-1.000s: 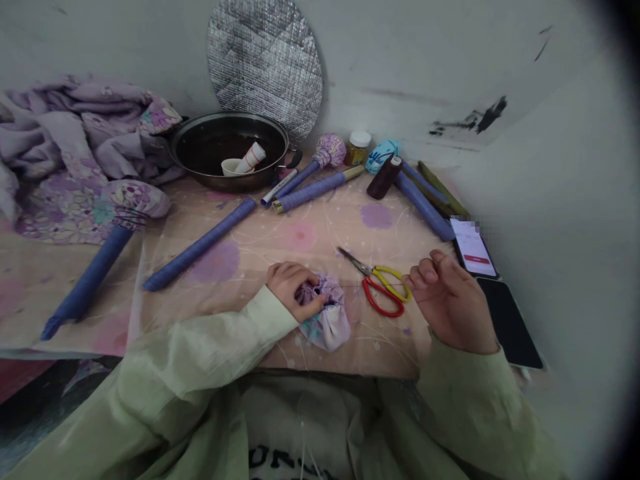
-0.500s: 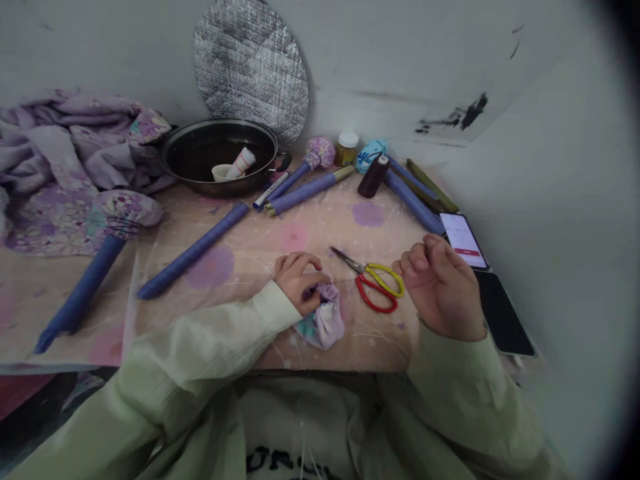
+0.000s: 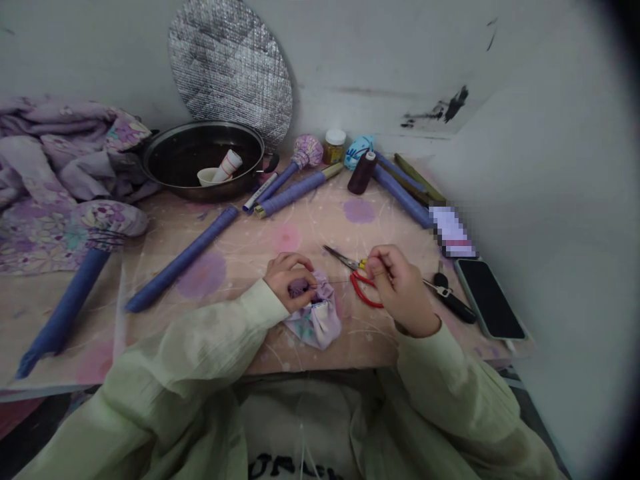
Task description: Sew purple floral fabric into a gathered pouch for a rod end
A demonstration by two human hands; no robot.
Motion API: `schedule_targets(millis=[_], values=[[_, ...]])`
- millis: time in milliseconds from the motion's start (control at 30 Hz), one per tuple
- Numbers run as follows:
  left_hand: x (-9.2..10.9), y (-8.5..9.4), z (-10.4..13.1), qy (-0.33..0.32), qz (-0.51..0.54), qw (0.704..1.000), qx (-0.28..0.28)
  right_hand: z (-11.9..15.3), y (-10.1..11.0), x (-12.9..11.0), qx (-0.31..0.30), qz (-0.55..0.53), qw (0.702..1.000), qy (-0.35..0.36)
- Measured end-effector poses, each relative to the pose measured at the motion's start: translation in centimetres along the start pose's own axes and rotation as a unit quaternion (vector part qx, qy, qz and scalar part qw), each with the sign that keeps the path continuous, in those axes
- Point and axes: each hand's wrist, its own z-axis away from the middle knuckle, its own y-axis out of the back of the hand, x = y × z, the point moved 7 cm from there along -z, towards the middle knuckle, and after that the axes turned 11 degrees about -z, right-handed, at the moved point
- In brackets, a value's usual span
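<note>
My left hand (image 3: 291,281) pinches the edge of a gathered piece of lilac cloth (image 3: 325,323) with teal patches, which rests near the table's front edge. A thin thread (image 3: 341,282) stretches from the cloth toward my right hand (image 3: 397,288). The fingers of that hand are closed in a pinch on the thread; whether a needle is between them is too small to see. Scissors (image 3: 345,258) lie just beyond, blades pointing away to the left. My right hand covers most of their yellow handle and part of the red one.
Blue-wrapped sticks (image 3: 185,257) and a cloth-headed stick (image 3: 65,310) lie at left. A pan (image 3: 200,193), a lidded jar (image 3: 334,148) and a dark thread spool (image 3: 362,175) stand at the back. Keys (image 3: 443,290) and a phone (image 3: 490,298) lie at right, beside the wall.
My right hand has come left and closer to the cloth, now over the scissor handles, uncovering the keys. My left hand keeps hold of the cloth. The view has shifted slightly.
</note>
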Motion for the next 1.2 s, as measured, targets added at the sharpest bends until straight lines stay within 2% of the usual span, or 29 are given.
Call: schedule_targets(millis=[167,300,467,567,733,900,1067,1200], values=[[-0.1,-0.2,0.2,-0.021,0.008,1.000,0.006,-0.5,-3.0,0.6,-0.047,0.000,0.999,0.001],[-0.1,1.0,0.5,-0.030,0.026,0.997,0.060,-0.7,-4.9,1.9,-0.077,-0.122,0.989,-0.044],[0.8,3.0,-0.7,-0.033,0.086,0.988,0.120,-0.7,-6.0,1.1,-0.081,-0.253,0.961,-0.080],[1.0,3.3,-1.9,-0.020,0.181,0.974,0.138,-0.8,-6.4,0.6,-0.082,-0.291,0.949,-0.094],[0.1,2.4,-2.9,0.024,0.270,0.950,0.154,-1.0,-6.8,0.8,-0.087,-0.335,0.931,-0.116],[0.2,2.1,-3.0,0.012,0.356,0.923,0.145,-0.9,-7.1,0.8,-0.100,-0.361,0.919,-0.123],[0.4,2.0,-3.2,0.050,0.410,0.903,0.118,-0.8,-7.5,0.8,-0.111,-0.383,0.905,-0.146],[-0.9,2.5,-2.9,0.084,0.444,0.875,0.172,-0.5,-7.0,1.4,-0.098,-0.383,0.906,-0.149]])
